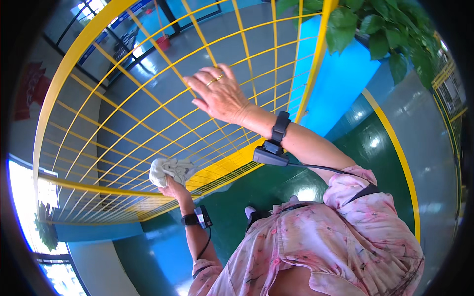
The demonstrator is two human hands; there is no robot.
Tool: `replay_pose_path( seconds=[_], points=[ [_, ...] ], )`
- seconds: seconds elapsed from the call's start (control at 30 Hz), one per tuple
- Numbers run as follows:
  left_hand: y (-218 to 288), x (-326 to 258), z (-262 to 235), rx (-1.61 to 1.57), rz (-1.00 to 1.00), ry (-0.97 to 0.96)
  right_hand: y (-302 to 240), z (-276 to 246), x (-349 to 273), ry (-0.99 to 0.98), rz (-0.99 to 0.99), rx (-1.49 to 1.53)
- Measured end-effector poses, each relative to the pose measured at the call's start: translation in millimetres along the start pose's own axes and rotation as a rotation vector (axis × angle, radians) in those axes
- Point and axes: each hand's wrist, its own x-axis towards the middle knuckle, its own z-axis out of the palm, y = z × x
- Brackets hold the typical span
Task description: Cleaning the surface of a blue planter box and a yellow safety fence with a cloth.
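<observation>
A yellow wire mesh fence (217, 172) with a thick frame curves across the view in front of me. My right hand (219, 96), a ring on one finger, reaches up to the mesh with its fingers bent around the wires; the fingertips are partly hidden. Lower and to the left, my left hand (174, 188) grips a crumpled white cloth (160, 171) against the mesh near a yellow rail. Part of the cloth spreads to the right over the wires. Both wrists wear black straps with small boxes and cables.
Beyond the mesh lie a grey floor and a red bucket (163, 42). A bright blue panel (340, 74) and a leafy green plant (380, 24) stand at the upper right. Below is a green floor (385, 148) bordered by a yellow line (402, 167).
</observation>
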Motion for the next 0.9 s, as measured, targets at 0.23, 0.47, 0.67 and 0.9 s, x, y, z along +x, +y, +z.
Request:
replay_pose_path(
  seconds=[0.23,0.47,0.67,0.9],
  points=[
    [-63.3,-61.3,70.2,0.13,0.111,-0.09,7.3,-32.9,-103.5,-0.162,0.014,0.083],
    [-53.8,-141.1,146.0,0.144,-0.077,-0.315,32.6,-62.1,-256.9,-0.384,0.901,0.49],
    [-5.3,-183.8,148.8,0.07,-0.469,-1.041,21.1,-52.9,-215.0,-0.206,1.458,1.206],
    [33.8,-164.0,161.3,0.816,0.617,-1.325,19.5,-39.0,-210.2,0.252,1.547,1.792]
  ],
)
